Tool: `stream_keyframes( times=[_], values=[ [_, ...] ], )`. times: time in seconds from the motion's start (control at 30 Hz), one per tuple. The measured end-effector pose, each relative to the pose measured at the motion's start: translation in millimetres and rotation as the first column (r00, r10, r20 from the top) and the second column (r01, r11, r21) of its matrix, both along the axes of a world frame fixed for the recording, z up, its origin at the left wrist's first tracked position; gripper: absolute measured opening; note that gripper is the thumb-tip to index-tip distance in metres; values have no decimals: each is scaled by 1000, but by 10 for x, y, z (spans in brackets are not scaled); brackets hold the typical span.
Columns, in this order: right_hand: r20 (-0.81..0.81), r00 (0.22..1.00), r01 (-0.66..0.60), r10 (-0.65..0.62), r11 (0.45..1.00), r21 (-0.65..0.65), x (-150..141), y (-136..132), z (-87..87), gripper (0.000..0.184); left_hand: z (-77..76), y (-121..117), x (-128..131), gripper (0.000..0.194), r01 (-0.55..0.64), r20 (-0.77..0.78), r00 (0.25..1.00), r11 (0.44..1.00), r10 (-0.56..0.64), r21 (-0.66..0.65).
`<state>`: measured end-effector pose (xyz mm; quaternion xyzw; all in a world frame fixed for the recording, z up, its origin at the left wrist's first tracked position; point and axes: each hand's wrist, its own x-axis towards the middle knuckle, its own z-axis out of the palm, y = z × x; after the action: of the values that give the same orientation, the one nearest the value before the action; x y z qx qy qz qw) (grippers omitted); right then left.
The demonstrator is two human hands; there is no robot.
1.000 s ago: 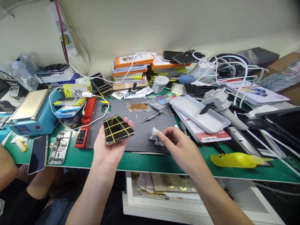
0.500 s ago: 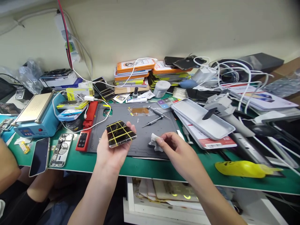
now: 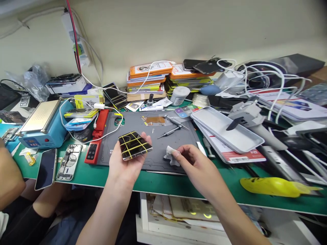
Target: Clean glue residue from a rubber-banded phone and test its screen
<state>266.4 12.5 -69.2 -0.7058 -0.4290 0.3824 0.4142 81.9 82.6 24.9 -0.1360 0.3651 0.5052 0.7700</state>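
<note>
A dark, glossy smartphone [image 3: 134, 145] with thin yellow strips crossing its face rests in my left hand [image 3: 127, 168]. That palm faces up, and the fingers curl around the phone's far side. My right hand [image 3: 194, 160] pinches a crumpled white wipe [image 3: 171, 155] between thumb and fingers, to the right of the phone and apart from it. Both hands are over the near part of a grey work mat [image 3: 143, 136]. On the mat lie two precision screwdrivers [image 3: 170, 132] and an orange-brown flat piece [image 3: 154, 120].
A red clamp tool [image 3: 92, 151], an opened phone [image 3: 68, 162] and a blue machine [image 3: 42, 127] stand left. A white tray [image 3: 227, 131] and yellow bottle [image 3: 270, 187] lie right. Below the green bench edge is an open drawer [image 3: 144, 214]. Another person's arm [image 3: 10, 166] shows at far left.
The whole view has shifted slightly, so the bench appears a little farther right. Both hands keep nearly the same pose, still holding the phone and the wipe.
</note>
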Motion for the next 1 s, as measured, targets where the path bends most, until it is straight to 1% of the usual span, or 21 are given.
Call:
stream_keyframes(
  times=[0.3,0.33,0.4,0.47,0.53,0.67,0.87,1.0],
  values=[
    [-10,1000,2,-2,1000,-18,-13,-23,15,52,-20,-16,-2,48,20,3,1000,1000,-20,-1],
    [-9,1000,3,-3,1000,-14,-14,-25,13,52,-32,-27,0,48,37,6,999,999,-37,25],
    [-8,1000,5,-5,1000,-9,-18,-33,3,54,-76,-66,-3,47,89,31,995,989,-93,122],
    [-8,1000,5,-5,1000,-10,-22,-49,-10,54,-143,-125,-16,51,161,63,982,960,-180,230],
    [-18,1000,4,-4,1000,-12,-25,-74,-24,55,-220,-191,-39,59,215,73,966,930,-246,297],
    [-17,1000,5,-5,1000,-16,-31,-135,-37,55,-349,-293,-93,67,265,91,946,906,-310,330],
    [-20,1000,-8,7,1000,-16,-54,-177,-26,52,-464,-350,-179,71,310,185,898,872,-400,379],
    [-39,999,-4,4,1000,5,-69,-197,0,52,-509,-374,-239,88,364,267,828,834,-494,415]
  ],
)
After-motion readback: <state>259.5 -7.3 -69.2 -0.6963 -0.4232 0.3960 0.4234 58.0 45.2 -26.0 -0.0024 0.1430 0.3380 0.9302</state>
